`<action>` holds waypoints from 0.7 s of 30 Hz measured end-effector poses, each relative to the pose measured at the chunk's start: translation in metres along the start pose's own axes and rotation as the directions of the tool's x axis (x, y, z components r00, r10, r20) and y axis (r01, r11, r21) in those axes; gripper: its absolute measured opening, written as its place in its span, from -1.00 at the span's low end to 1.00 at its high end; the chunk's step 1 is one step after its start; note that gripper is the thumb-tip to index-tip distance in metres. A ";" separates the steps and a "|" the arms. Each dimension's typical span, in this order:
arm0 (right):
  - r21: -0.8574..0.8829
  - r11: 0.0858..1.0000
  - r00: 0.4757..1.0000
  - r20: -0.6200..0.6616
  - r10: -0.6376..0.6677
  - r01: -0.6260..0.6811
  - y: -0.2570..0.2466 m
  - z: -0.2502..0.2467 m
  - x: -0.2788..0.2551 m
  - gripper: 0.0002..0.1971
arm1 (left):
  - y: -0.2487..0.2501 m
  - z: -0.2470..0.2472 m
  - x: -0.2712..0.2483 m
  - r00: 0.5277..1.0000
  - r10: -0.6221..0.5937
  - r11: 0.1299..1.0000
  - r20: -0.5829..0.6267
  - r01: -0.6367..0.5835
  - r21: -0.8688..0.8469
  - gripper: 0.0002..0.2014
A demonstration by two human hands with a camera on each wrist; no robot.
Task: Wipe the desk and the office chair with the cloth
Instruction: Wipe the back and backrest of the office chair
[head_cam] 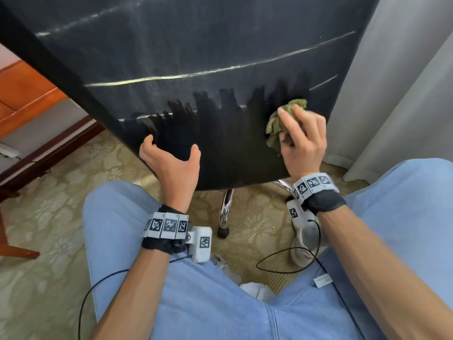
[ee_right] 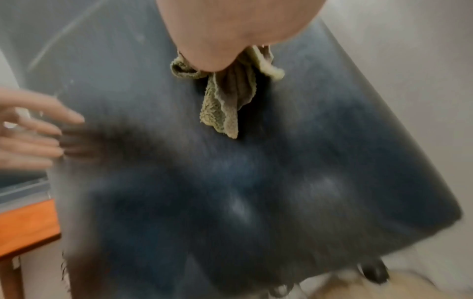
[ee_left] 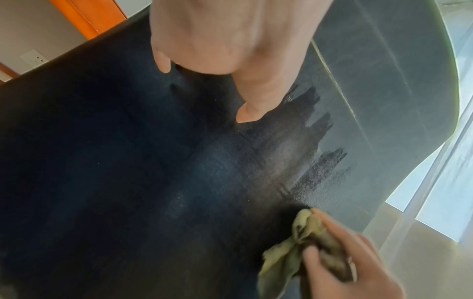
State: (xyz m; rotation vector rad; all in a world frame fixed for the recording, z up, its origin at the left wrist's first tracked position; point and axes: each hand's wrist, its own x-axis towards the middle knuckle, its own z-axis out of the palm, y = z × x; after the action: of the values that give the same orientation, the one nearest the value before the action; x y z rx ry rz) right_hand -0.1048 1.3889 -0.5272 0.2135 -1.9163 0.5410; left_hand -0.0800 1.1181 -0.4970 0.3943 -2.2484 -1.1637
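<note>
The black office chair's back (head_cam: 196, 57) fills the upper head view; its top is dusty grey and its lower part is wiped dark. My right hand (head_cam: 304, 138) grips a crumpled green cloth (head_cam: 277, 121) and presses it on the chair back near the right edge. The cloth (ee_right: 227, 95) hangs below my palm in the blurred right wrist view. My left hand (head_cam: 171, 160) rests open against the lower chair back, to the left of the cloth. In the left wrist view its thumb and a fingertip touch the black surface (ee_left: 128, 161), with the cloth (ee_left: 289, 254) at lower right.
The orange-brown wooden desk (head_cam: 22, 94) stands to the left. A grey curtain (head_cam: 392, 82) hangs close on the right. The chair's chrome leg (head_cam: 226, 207) reaches down to patterned carpet between my knees in blue trousers. Cables run from both wrist cameras.
</note>
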 end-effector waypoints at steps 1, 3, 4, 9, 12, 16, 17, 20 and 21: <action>0.005 1.000 0.997 0.080 0.018 -0.019 -0.001 0.003 -0.018 -0.53 | -0.001 0.000 0.002 1.000 -0.005 1.000 -0.008 0.005 0.000 -0.03; 0.012 0.998 0.971 0.232 0.059 -0.064 -0.003 0.004 -0.045 -0.54 | -0.002 0.002 0.004 1.000 -0.020 1.000 -0.012 0.020 0.007 -0.03; 0.013 0.996 0.955 0.284 0.080 -0.087 -0.004 0.003 -0.053 -0.54 | -0.002 0.002 0.004 1.000 -0.029 1.000 -0.009 0.029 0.010 -0.02; 0.068 0.995 0.977 0.206 0.058 -0.073 -0.017 -0.013 -0.029 -0.58 | -0.009 0.005 0.009 0.999 -0.043 0.999 0.011 0.043 0.005 0.10; 0.090 0.996 0.997 -0.072 0.031 -0.025 -0.022 -0.027 0.017 -0.59 | -0.008 0.010 0.010 0.999 -0.050 0.998 -0.015 0.050 -0.032 0.07; 0.049 0.998 0.987 -0.153 0.043 -0.036 -0.002 -0.022 0.039 -0.56 | -0.001 0.021 0.002 1.000 0.004 0.999 0.004 -0.004 -0.042 -0.01; 0.035 0.999 0.990 -0.133 0.040 -0.036 0.003 -0.019 0.029 -0.56 | 0.000 0.023 0.000 1.000 0.015 0.999 0.008 -0.015 -0.041 0.00; 0.013 0.998 0.997 0.056 0.062 -0.062 0.016 -0.008 -0.028 -0.56 | 0.003 0.025 -0.001 0.999 0.042 0.999 -0.030 -0.043 -0.009 0.01; 0.007 0.996 0.985 0.145 0.090 -0.092 0.018 -0.007 -0.047 -0.56 | 0.003 0.025 0.000 0.998 0.049 0.999 -0.044 -0.049 0.011 0.01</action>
State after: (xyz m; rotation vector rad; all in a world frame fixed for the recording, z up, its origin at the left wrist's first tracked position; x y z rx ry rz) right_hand -0.0869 1.4032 -0.5722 0.1786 -2.0720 0.6135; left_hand -0.0954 1.1360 -0.5061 0.3632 -2.2139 -1.1092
